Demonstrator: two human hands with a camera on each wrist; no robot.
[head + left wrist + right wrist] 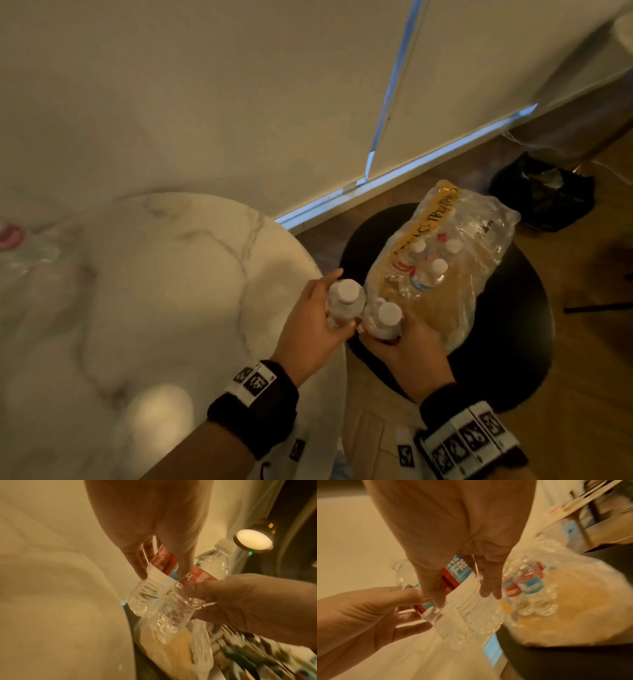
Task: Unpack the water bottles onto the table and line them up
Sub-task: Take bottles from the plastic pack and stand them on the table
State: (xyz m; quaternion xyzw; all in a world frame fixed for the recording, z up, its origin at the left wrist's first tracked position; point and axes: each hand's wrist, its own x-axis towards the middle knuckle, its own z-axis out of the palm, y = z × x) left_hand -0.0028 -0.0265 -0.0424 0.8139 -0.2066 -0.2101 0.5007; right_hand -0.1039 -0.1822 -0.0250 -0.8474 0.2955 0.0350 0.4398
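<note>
Beside the marble table (pixel 164 260), both hands grip ribbed clear bottles (pixel 344 303).

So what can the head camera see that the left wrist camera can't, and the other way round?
Only the head view shows the round white marble table, the black round stool under the torn clear plastic pack, and three white-capped bottles still inside it.

Only the left wrist view shows the lit round lamp and the held bottles' red labels.

Both show the left hand gripping one clear plastic water bottle and the right hand gripping another, side by side.
</note>
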